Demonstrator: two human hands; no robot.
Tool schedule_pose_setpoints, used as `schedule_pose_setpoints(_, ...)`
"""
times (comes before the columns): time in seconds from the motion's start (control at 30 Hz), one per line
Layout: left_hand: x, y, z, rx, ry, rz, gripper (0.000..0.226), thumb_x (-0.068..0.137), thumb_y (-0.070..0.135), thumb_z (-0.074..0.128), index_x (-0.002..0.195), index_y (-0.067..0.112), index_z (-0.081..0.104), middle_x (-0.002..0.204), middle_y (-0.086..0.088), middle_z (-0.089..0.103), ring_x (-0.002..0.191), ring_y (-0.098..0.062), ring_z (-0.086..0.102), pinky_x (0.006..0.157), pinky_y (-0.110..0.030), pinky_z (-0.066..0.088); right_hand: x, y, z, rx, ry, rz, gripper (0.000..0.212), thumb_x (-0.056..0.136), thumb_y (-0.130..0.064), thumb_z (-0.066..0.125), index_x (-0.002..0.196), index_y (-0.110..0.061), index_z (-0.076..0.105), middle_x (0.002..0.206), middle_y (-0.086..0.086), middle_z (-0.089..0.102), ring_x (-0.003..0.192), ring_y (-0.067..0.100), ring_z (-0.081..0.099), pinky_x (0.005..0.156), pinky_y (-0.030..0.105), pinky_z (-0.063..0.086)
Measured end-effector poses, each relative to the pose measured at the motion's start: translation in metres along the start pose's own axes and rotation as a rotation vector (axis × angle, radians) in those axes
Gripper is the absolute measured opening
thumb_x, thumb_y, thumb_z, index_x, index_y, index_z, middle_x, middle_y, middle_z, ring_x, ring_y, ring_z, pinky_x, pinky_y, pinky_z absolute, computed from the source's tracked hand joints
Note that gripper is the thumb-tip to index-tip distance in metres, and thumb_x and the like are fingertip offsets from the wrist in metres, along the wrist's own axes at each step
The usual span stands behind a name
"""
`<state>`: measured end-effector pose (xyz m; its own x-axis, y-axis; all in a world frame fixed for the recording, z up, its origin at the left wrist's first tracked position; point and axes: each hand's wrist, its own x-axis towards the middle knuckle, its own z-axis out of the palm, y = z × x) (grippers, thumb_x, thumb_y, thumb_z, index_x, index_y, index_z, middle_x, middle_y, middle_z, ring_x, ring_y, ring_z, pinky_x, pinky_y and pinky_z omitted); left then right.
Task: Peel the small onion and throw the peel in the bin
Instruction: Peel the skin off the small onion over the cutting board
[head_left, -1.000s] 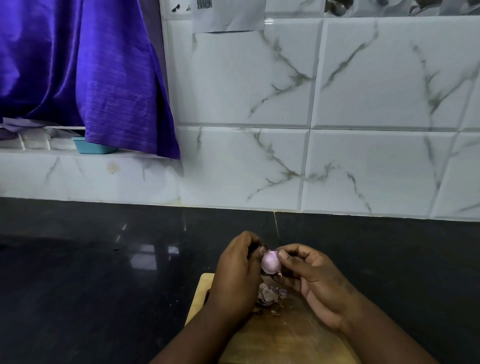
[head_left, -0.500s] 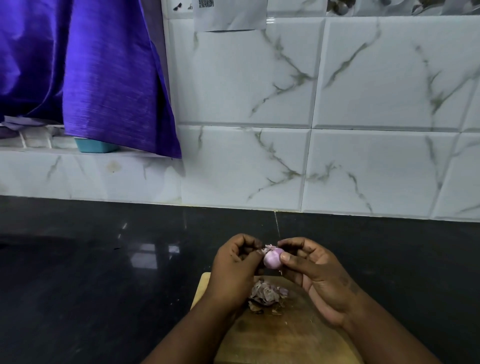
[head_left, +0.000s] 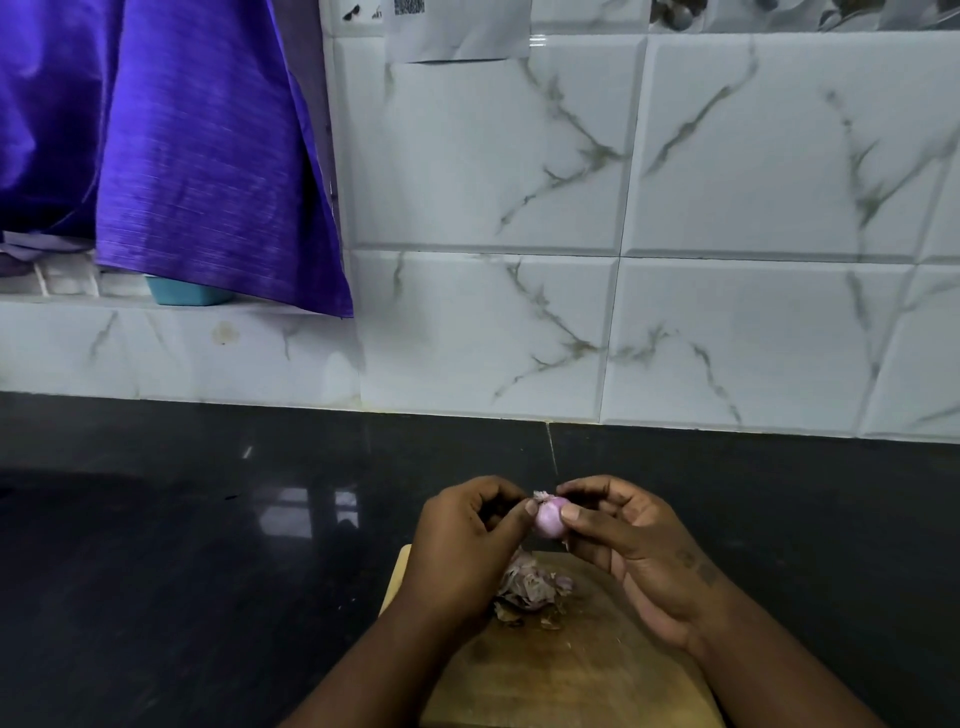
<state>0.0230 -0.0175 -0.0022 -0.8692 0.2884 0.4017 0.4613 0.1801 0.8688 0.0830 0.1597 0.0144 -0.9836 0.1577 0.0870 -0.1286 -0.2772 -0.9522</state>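
Observation:
A small pinkish-purple onion (head_left: 549, 516) is pinched between both my hands above the far end of a wooden chopping board (head_left: 561, 670). My left hand (head_left: 467, 545) grips its left side with thumb and fingers. My right hand (head_left: 628, 540) holds its right side, thumb on the front. A scrap of loose skin sticks up at the onion's top. A heap of dry purple-brown peel (head_left: 530, 587) lies on the board just below the onion. No bin is in view.
The board rests on a glossy black counter (head_left: 182, 545) against a white marble-tiled wall (head_left: 727, 312). A purple curtain (head_left: 197, 156) hangs at the upper left over a ledge holding a small teal dish (head_left: 182, 296).
Both hands have stayed over the board, lifting the onion slightly and turning it; a bit of skin now stands up at its top. The peel heap shows more.

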Motion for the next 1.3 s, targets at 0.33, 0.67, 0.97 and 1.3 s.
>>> schedule_pose_setpoints(0.33, -0.004, 0.006, 0.001, 0.357, 0.039, 0.189, 0.013, 0.099, 0.038, 0.066, 0.093, 0.030, 0.075, 0.084, 0.013, 0.069, 0.078, -0.004, 0.064, 0.064, -0.019, 0.050, -0.002, 0.001, 0.000, -0.059, -0.005, -0.019, 0.036, 0.071, -0.009, 0.083, 0.106, -0.003, 0.076, 0.109, 0.024, 0.078, 0.103, 0.039, 0.076, 0.088, 0.046, 0.063)
schedule_pose_setpoints(0.67, -0.002, -0.001, 0.007, 0.056, 0.001, 0.061, 0.018, 0.104, 0.022, 0.064, 0.089, 0.029, 0.069, 0.084, 0.003, 0.072, 0.074, -0.004, 0.063, 0.064, -0.026, 0.052, 0.000, 0.002, 0.001, 0.067, -0.021, -0.002, 0.029, 0.077, -0.003, 0.076, 0.106, 0.001, 0.075, 0.111, 0.030, 0.075, 0.093, 0.036, 0.076, 0.082, 0.044, 0.064)
schedule_pose_setpoints(0.97, -0.002, -0.001, 0.009, -0.141, -0.057, 0.007, 0.011, 0.103, 0.026, 0.067, 0.098, 0.031, 0.076, 0.098, 0.005, 0.079, 0.093, -0.013, 0.076, 0.083, -0.040, 0.064, 0.001, 0.001, -0.002, 0.064, -0.020, 0.018, 0.034, 0.076, -0.006, 0.077, 0.109, 0.001, 0.074, 0.113, 0.028, 0.075, 0.099, 0.037, 0.076, 0.085, 0.043, 0.065)
schedule_pose_setpoints(1.3, -0.002, 0.001, 0.006, 0.240, 0.066, 0.237, 0.012, 0.101, 0.021, 0.068, 0.093, 0.028, 0.074, 0.087, 0.013, 0.072, 0.088, -0.005, 0.068, 0.073, -0.023, 0.056, 0.000, 0.003, 0.001, 0.029, -0.011, 0.014, 0.024, 0.079, -0.005, 0.077, 0.102, -0.002, 0.077, 0.111, 0.029, 0.075, 0.094, 0.037, 0.076, 0.080, 0.043, 0.065)
